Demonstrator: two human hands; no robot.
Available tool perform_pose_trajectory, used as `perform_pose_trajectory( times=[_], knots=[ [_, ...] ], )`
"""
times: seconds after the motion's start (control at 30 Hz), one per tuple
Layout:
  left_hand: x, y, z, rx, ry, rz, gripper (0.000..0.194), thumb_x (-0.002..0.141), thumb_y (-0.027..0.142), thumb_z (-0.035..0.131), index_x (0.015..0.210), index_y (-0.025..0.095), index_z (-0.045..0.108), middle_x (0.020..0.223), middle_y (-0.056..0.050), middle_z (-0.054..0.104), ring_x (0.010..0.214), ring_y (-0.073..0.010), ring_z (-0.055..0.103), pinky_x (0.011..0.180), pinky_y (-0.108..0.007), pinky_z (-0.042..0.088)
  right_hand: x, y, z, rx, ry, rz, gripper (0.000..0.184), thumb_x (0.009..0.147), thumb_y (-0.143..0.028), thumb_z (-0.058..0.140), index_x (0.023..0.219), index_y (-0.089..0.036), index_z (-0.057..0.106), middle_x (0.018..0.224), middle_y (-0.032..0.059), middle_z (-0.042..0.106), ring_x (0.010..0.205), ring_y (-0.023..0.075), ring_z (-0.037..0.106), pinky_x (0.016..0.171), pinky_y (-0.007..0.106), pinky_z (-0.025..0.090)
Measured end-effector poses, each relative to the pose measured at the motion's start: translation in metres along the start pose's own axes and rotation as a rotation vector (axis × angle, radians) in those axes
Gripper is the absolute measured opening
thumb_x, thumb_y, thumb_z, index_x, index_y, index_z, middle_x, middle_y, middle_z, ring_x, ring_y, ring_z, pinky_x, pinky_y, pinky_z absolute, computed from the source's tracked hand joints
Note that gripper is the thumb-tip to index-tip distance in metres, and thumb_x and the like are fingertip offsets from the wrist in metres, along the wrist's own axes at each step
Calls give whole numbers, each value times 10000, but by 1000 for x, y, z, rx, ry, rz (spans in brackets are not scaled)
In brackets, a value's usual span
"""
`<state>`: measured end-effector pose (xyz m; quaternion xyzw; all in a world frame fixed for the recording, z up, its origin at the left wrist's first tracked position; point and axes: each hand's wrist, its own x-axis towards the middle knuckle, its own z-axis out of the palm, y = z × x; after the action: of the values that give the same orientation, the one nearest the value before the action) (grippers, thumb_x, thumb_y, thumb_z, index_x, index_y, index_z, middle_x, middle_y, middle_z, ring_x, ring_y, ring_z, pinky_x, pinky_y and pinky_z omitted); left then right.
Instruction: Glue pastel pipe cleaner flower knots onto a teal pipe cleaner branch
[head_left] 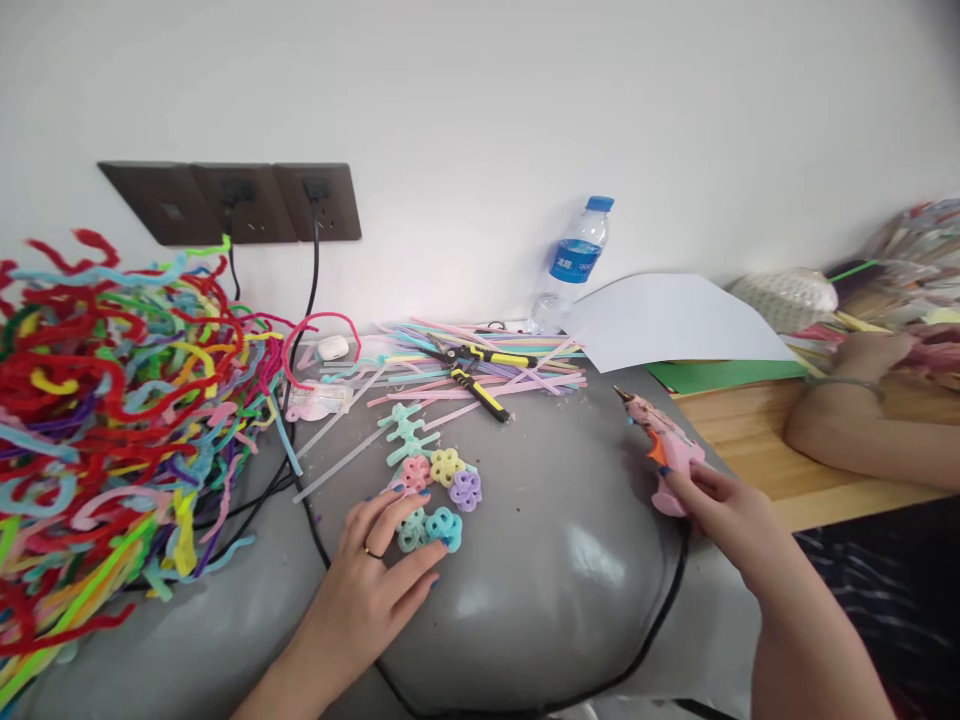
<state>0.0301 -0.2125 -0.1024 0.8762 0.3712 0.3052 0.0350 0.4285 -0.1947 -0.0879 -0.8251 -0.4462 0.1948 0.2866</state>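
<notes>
At the far left, a tangled heap of fuzzy stems point(112, 400) is sprawling over the desk point(540, 560), and a black cord point(313, 530) is passing beside it; loose stems could be catching on the cord if it gets dragged. Next, the left hand point(375, 580) is resting over a ring of small fuzzy flowers, its fingers spreading loosely with the tips touching the pieces rather than closing around one. The blue flower point(444, 528) is sitting under a fingertip, while the yellow flower point(447, 466) and purple flower point(466, 489) are lying just beyond; a careless press could be shoving the ring out of line. Behind them, the pliers point(480, 380) are lying splayed on straight stems, and a bottle point(576, 258) is standing near the wall. Toward the right, the right hand point(720, 510) is grasping a pink glue gun point(679, 465) by its handle, the nozzle pointing away. Its tip, if hot, could be burning the left fingers should it swing close. A co-worker's arm point(847, 425) is resting farther right; an elbow bump could be jolting the gun.
</notes>
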Motion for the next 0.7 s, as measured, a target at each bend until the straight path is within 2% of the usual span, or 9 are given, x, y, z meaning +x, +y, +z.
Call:
perform_pose_trajectory(
  times=[0.1,0.17,0.2,0.27,0.33,0.37,0.47,0.57,0.7],
  knots=[
    [0,0,1,21,6,-5,234,935,119,577,1078,258,700,1338,-123,535,1244,-319,494,977,-505,450,-23,-5,2,349,-76,44,402,663,-591,686,782,-207,689,669,48,685,603,235,636,531,305,467],
    [0,0,1,30,-1,-11,239,932,120,577,1082,259,702,1341,-126,538,1247,-321,498,979,-509,453,-42,-14,3,585,-158,10,416,702,-583,725,898,-218,685,848,97,739,667,248,667,551,316,499],
    [0,1,1,30,-8,-14,241,931,122,576,1085,260,699,1346,-127,536,1252,-323,495,981,-513,453,-52,-18,4,667,-200,-12,371,750,-565,723,897,-228,670,834,89,732,611,216,636,515,298,471],
    [-1,1,0,25,-27,-25,244,932,126,576,1095,266,691,1361,-126,528,1263,-324,484,988,-524,451,-70,-25,8,744,-343,-27,363,836,-576,675,766,-228,600,594,17,614,428,130,468,428,258,355],
    [-1,1,0,20,-40,-37,243,931,131,578,1098,273,685,1373,-122,522,1274,-324,473,999,-537,444,-82,-29,15,749,-517,-44,463,858,-661,612,731,-220,557,463,-43,463,360,91,326,400,243,256],
    [-2,1,0,19,-43,-42,243,929,133,581,1097,274,684,1377,-122,520,1278,-325,469,1005,-542,440,-86,-30,19,736,-599,-52,502,856,-705,582,751,-214,560,445,-57,430,352,84,300,397,238,233],
    [-2,1,0,14,-47,-48,237,917,139,596,1090,271,690,1387,-125,515,1281,-331,466,1014,-552,436,-94,-34,37,660,-767,-87,557,879,-739,519,827,-189,583,452,-65,441,357,80,319,412,228,263],
    [-3,1,0,6,-60,-56,238,913,146,604,1094,272,695,1392,-126,511,1284,-337,464,1020,-561,434,-101,-40,52,576,-807,-123,564,927,-714,460,812,-176,585,453,-66,438,375,84,345,446,230,329],
    [-3,1,0,-5,-64,-61,233,917,155,608,1101,269,693,1397,-131,501,1291,-347,457,1030,-585,419,-109,-45,60,519,-785,-123,570,950,-708,411,782,-185,561,443,-77,396,388,89,324,447,230,326]
  ],
)
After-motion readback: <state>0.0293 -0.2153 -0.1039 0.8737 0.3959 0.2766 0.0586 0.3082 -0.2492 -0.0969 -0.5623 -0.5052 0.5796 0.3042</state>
